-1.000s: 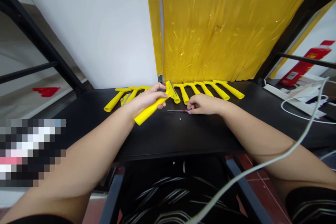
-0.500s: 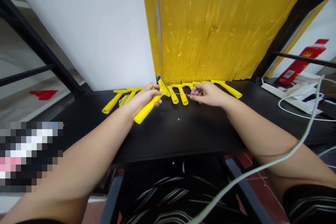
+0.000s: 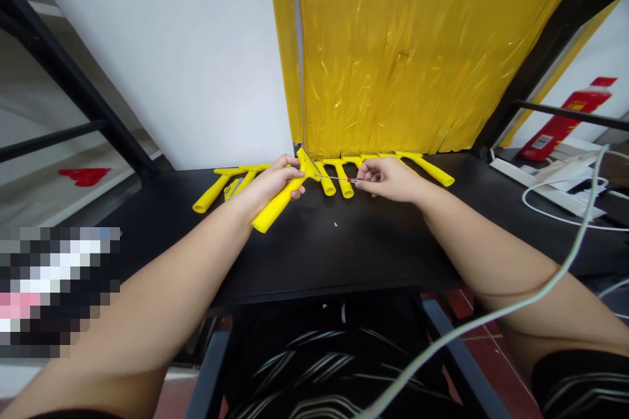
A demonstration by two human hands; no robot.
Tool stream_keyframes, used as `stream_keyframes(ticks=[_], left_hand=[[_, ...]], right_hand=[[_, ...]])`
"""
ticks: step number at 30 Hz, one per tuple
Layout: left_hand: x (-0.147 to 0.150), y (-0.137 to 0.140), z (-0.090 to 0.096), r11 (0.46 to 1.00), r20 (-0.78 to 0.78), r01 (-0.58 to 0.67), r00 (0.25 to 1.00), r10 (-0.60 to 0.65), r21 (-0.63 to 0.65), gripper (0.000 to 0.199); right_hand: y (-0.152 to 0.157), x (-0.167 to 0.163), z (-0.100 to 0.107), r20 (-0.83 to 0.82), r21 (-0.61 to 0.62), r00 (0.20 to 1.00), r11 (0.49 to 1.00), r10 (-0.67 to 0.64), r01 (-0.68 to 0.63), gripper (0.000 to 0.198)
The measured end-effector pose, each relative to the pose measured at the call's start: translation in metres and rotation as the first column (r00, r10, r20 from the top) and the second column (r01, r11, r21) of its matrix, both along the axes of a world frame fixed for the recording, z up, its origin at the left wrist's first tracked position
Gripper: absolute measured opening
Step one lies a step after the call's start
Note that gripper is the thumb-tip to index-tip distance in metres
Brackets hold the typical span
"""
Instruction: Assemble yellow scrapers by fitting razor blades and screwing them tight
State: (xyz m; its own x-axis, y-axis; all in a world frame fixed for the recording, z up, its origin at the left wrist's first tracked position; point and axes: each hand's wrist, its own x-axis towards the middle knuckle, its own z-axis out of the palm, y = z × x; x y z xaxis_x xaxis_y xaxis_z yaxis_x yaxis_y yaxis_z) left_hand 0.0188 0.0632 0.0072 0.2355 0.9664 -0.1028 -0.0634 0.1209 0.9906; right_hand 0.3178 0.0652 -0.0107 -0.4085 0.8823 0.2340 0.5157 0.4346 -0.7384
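My left hand (image 3: 279,181) is closed around a yellow T-shaped plastic handle (image 3: 273,208), its round hollow end slanting down toward me. From the right, my right hand (image 3: 387,178) pinches a thin screwdriver (image 3: 336,177) with a bit of red near the fingers. The metal shaft lies nearly level, and its tip meets the handle by the crosspiece; whether a screw sits there is too small to tell. More yellow handles lie behind my hands, among them one on the left (image 3: 210,194) and one on the right (image 3: 435,171). A tiny pale piece (image 3: 336,224) rests on the black tabletop (image 3: 314,262).
Yellow plastic sheeting (image 3: 393,65) and a white panel (image 3: 187,65) stand behind the table. At right are a red bottle (image 3: 565,118) and white cables. One pale cable (image 3: 491,314) crosses in front of my right arm. A red item (image 3: 84,176) lies at far left.
Both hands keep the same hold, the screwdriver tip still at the handle. The whole view has shifted very slightly; little else differs.
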Motion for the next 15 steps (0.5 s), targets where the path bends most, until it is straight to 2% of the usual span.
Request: stream_keyframes(ticks=[5, 10, 15], left_hand=[[0.0, -0.003, 0.001, 0.999, -0.022, 0.031, 0.999, -0.031, 0.013, 0.041], [0.003, -0.009, 0.003, 0.997, -0.04, 0.013, 0.999, -0.01, 0.082, 0.038], [0.008, -0.017, 0.007, 0.99, -0.074, -0.014, 0.997, 0.024, 0.138, 0.033]], right_hand=[[-0.002, -0.002, 0.0, -0.005, 0.0, 1.0, 1.0, -0.01, 0.01, 0.021], [-0.002, -0.006, 0.003, -0.056, -0.1, 0.995, 0.992, -0.083, 0.077, 0.022], [-0.001, -0.014, -0.003, -0.077, -0.147, 0.991, 0.984, -0.113, 0.101, 0.035]])
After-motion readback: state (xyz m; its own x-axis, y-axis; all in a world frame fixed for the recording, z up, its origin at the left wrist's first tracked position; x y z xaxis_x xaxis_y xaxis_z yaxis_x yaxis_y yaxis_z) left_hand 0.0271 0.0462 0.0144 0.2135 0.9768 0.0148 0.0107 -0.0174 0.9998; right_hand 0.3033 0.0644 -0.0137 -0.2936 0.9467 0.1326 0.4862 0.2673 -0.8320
